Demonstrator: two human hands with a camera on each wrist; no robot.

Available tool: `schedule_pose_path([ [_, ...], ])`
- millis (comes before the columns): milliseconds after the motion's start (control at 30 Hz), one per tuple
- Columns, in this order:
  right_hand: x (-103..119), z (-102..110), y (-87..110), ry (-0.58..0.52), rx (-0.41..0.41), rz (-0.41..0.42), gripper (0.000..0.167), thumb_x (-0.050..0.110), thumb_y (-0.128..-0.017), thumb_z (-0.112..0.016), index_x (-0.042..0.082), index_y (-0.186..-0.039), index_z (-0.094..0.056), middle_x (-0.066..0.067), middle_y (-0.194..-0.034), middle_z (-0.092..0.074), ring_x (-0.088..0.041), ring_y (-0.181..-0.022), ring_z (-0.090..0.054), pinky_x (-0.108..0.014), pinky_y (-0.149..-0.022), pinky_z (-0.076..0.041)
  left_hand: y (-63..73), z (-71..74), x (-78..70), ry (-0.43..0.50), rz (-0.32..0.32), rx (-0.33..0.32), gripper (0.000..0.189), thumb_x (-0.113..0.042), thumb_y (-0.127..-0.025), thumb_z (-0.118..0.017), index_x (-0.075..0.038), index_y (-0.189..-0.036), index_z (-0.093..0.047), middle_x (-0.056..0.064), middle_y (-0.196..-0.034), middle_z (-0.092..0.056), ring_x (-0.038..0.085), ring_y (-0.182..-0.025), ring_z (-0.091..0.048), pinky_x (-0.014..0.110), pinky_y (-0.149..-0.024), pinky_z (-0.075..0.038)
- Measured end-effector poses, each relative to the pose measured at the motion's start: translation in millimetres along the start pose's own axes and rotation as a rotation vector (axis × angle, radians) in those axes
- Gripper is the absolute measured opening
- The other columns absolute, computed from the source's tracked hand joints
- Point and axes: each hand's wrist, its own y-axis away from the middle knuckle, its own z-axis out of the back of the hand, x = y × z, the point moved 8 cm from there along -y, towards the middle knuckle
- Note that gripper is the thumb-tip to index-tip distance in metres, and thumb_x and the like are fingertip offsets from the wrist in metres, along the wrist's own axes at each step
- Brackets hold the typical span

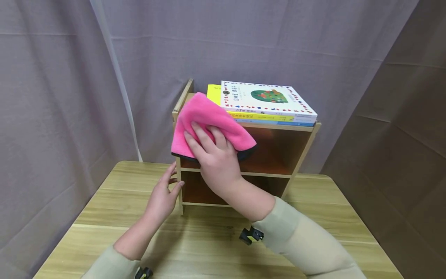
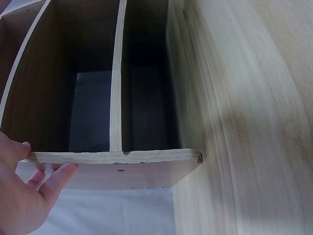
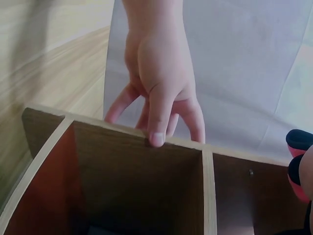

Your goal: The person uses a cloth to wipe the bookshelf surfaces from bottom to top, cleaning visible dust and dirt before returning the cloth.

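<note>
A small wooden shelf (image 1: 304,145) with open compartments stands on the table. My left hand (image 1: 165,195) grips its left side panel; in the left wrist view, that hand (image 2: 19,191) has the thumb on the inner side and the fingers outside. My right hand (image 1: 217,162) holds a pink cloth (image 1: 205,110) with dark edging against the shelf's upper left corner. The right thumb is hidden in the head view. Several stacked books (image 1: 268,97) lie on top of the shelf, right of the cloth, a white picture-book cover uppermost.
The wood-grain table (image 1: 115,213) extends in front of the shelf and to both sides. Grey curtains (image 1: 150,69) hang behind and at the left, with a darker curtain (image 1: 400,147) at the right.
</note>
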Motion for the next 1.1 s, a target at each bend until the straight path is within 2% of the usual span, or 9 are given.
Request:
schedule_pose_path([
  [267,12.6,-6.9,-9.6,0.001,0.02,0.014,0.044,0.02,-0.09,-0.071,0.019,-0.133,-0.064,-0.004,-0.141,-0.055,-0.03,-0.129,-0.044,-0.041,-0.108,-0.039,1.0,-0.4,0.1,0.011,0.001,0.004,0.065,-0.017,-0.1,-0.061,-0.023,-0.157,-0.028,0.013,-0.145,-0.047,0.034,-0.122,-0.056,0.05,-0.094,-0.052],
  [567,21.6,-13.4,-16.1,0.02,0.049,0.04,0.038,0.018,-0.095,-0.063,0.021,-0.133,-0.064,-0.002,-0.143,-0.054,-0.029,-0.132,-0.042,-0.041,-0.111,-0.036,1.5,0.7,-2.8,0.008,-0.037,-0.007,0.064,-0.015,-0.1,-0.061,-0.019,-0.156,-0.03,0.016,-0.143,-0.048,0.035,-0.12,-0.058,0.049,-0.093,-0.052],
  [833,22.2,-19.1,-13.8,0.041,0.075,0.051,0.038,0.019,-0.096,-0.063,0.022,-0.134,-0.064,-0.001,-0.143,-0.054,-0.028,-0.132,-0.042,-0.042,-0.111,-0.035,0.9,0.9,-2.7,0.017,-0.037,-0.01,0.063,-0.016,-0.1,-0.061,-0.018,-0.155,-0.031,0.015,-0.143,-0.049,0.034,-0.12,-0.058,0.05,-0.093,-0.052],
  [1100,24.9,-26.4,-4.8,0.018,0.124,0.072,0.042,0.018,-0.092,-0.068,0.022,-0.134,-0.064,-0.002,-0.144,-0.053,-0.029,-0.132,-0.042,-0.044,-0.11,-0.036,0.3,1.2,-0.8,0.014,-0.031,-0.013,0.058,-0.017,-0.1,-0.061,-0.014,-0.152,-0.035,0.016,-0.142,-0.049,0.034,-0.12,-0.057,0.051,-0.093,-0.051],
])
